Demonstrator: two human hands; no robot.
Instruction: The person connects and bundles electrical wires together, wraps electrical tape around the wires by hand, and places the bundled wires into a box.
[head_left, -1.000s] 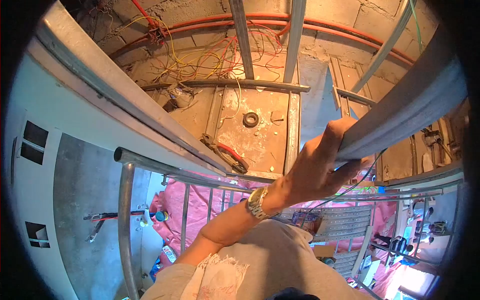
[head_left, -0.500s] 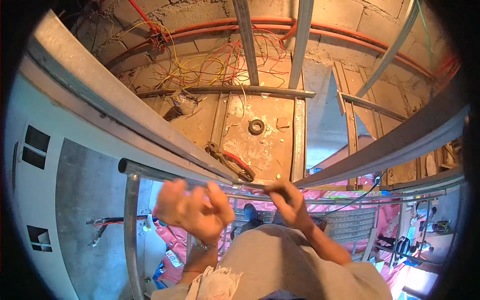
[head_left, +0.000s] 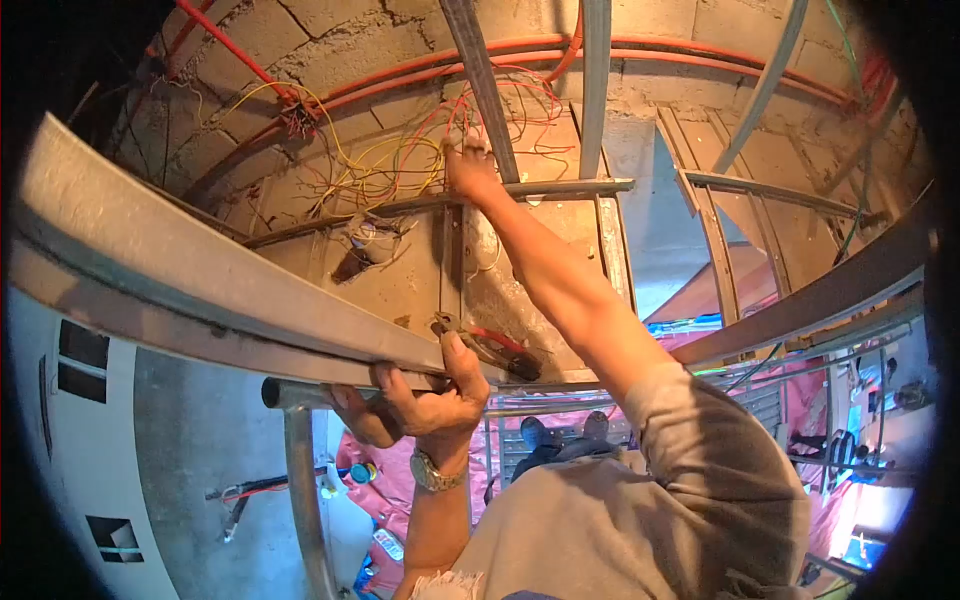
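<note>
My right arm stretches forward over the ceiling frame, and my right hand [head_left: 472,172] is among the loose electrical wires [head_left: 390,165] by an upright metal stud [head_left: 480,85]. Its fingers are bent; what they pinch is too small to make out. Lower down, my left hand [head_left: 425,400], with a watch [head_left: 435,470] on the wrist, curls its fingers and thumb at the edge of the long metal channel [head_left: 240,290]. Just beyond that thumb lie red-handled pliers [head_left: 495,343] on the board [head_left: 585,235]. My forearm covers the middle of this board.
Orange conduits [head_left: 660,58] run along the block wall [head_left: 340,30]. A crosswise metal bar [head_left: 560,187] spans the frame. At left stands a scaffold pipe [head_left: 305,490]. Far below are a perforated scaffold platform [head_left: 740,410] and pink sheeting [head_left: 400,480].
My right hand has reached forward from near my chest to the wires. My left hand has come up to the channel's edge. The view has shifted slightly, and the black ring on the board is now hidden.
</note>
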